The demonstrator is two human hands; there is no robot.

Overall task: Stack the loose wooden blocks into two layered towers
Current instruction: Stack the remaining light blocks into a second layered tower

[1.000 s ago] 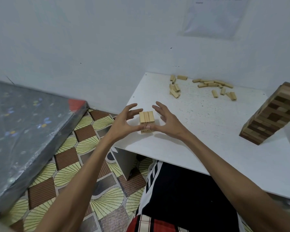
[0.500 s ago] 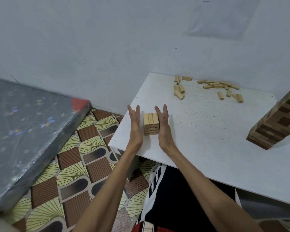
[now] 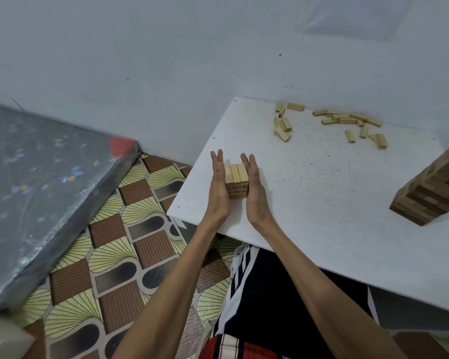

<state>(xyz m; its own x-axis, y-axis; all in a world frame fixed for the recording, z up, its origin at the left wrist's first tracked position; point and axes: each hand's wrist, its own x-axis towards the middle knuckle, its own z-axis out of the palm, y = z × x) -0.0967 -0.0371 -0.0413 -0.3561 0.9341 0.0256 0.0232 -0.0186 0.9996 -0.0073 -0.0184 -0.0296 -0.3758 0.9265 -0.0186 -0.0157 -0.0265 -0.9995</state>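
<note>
We see a short stack point(image 3: 236, 181) of pale wood blocks at centre frame, near the lower left corner of the white speckled table point(image 3: 322, 203). Its top layer is three smooth bars side by side, and the layers under it show block ends and darker seams. The left hand point(image 3: 219, 189) and right hand point(image 3: 254, 193) stand on edge against the stack's two sides. Their fingers point(image 3: 215, 158) are straight and together, palms pressing, nothing curled round it.

The loose blocks point(image 3: 347, 119), the same pale rectangular bars, lie scattered in the upper right of the frame along the table's far edge by the wall point(image 3: 140, 60), some overlapping. A tall tower point(image 3: 433, 193) of mixed light and dark wood stands at the right frame edge, its top cut off.

At left of frame we see a grey mattress point(image 3: 36, 177) in shiny plastic wrap. The floor point(image 3: 109, 255) has a brown and yellow fan pattern.
</note>
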